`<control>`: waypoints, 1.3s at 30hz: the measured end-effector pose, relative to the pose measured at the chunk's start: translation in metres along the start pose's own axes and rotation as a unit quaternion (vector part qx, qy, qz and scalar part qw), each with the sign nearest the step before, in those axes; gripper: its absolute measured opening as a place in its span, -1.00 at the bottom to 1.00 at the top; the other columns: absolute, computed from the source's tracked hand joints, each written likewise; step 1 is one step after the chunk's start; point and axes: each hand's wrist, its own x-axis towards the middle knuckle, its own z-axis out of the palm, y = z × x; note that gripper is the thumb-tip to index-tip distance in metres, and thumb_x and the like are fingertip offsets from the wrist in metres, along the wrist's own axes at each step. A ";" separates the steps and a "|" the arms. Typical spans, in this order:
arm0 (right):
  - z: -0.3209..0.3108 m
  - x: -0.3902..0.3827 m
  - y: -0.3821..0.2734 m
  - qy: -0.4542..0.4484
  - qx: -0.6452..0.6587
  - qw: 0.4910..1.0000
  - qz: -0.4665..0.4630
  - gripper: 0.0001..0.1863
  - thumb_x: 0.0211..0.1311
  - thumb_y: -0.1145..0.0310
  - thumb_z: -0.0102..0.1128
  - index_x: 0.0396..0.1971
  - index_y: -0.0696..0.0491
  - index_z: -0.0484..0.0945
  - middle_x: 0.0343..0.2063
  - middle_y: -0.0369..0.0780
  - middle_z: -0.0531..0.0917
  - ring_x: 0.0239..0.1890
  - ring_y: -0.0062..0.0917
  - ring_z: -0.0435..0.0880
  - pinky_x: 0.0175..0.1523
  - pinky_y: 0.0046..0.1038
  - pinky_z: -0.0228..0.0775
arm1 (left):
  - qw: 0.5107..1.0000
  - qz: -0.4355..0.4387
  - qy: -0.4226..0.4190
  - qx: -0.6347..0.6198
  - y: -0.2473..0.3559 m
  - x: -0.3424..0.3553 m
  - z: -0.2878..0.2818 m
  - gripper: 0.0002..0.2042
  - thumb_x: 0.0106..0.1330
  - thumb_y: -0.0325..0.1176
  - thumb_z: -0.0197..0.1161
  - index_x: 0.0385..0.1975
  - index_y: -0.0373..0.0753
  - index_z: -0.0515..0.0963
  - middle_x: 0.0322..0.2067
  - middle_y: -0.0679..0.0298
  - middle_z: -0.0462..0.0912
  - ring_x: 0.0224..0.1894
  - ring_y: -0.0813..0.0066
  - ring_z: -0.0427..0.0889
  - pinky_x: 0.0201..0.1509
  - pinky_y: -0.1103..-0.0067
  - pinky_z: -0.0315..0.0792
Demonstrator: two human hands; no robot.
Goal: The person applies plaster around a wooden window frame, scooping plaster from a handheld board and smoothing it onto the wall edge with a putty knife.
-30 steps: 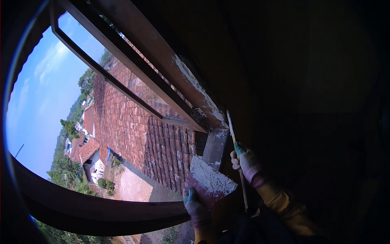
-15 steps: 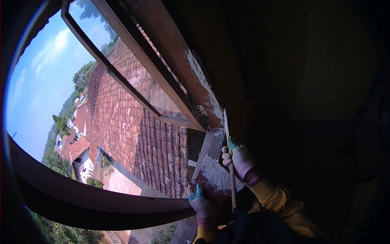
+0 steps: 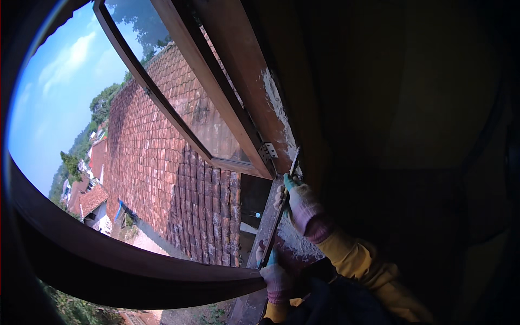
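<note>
While the long thin tool (image 3: 273,230) sits in your right hand (image 3: 298,197), its long axis runs steeply, top leaning a little right, bottom end down toward your left hand (image 3: 277,279). Right hand: fingers wrapped round the shaft, above its middle, so that's the nearer one. Key relation: the tool's upper tip points up and away from you, right at the lower end of the white paste (image 3: 275,100) smeared along the wooden window frame (image 3: 238,59) (touching or just short of it, can't tell).

Left hand is lower and nearer you, apparently gripping the near left edge of the dark red board (image 3: 290,264); its fingers are partly hidden behind the tool's bottom end, and contact between the two is unclear. White compound (image 3: 298,238) covers the board's far part, just below your right hand, which overlaps some of it.

Further out: metal hinge (image 3: 269,150) just left of the tip, with the open glazed sash (image 3: 216,92) running up from there; that pair crowds the tip's left side. Curved wooden rail (image 3: 135,254) comes in from the left, ending by your left hand. Tiled roof (image 3: 146,135) outside, well beyond.
</note>
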 end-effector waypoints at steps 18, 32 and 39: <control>0.006 0.005 0.000 -0.053 -0.013 0.987 -0.151 -0.89 0.24 0.31 -0.02 -0.42 -0.01 0.35 -0.63 -0.32 0.43 -0.63 -0.61 0.41 -0.50 -0.52 0.38 | 0.972 -0.083 -0.008 -0.220 0.000 -0.011 0.010 -0.70 0.23 -0.46 0.05 -0.03 -0.33 0.32 -0.18 0.23 0.48 -0.16 0.49 0.46 -0.06 0.59 0.35; -0.017 0.006 0.009 0.010 0.074 0.997 -0.019 -0.86 0.26 0.23 -0.04 -0.38 -0.04 0.33 -0.70 -0.37 0.39 -0.73 -0.64 0.35 -0.63 -0.58 0.28 | 0.997 0.004 -0.017 -0.079 -0.015 -0.007 0.005 -0.81 0.22 -0.51 0.01 -0.16 -0.32 0.39 -0.30 0.30 0.52 -0.32 0.56 0.50 -0.22 0.65 0.40; -0.012 0.023 0.015 -0.007 0.048 0.998 -0.049 -0.81 0.27 0.19 -0.10 -0.37 -0.01 0.37 -0.67 -0.31 0.44 -0.65 -0.59 0.43 -0.53 -0.53 0.30 | 0.979 -0.085 -0.014 -0.187 -0.011 -0.005 0.009 -0.72 0.22 -0.49 0.04 -0.05 -0.31 0.34 -0.29 0.25 0.51 -0.28 0.51 0.49 -0.21 0.60 0.41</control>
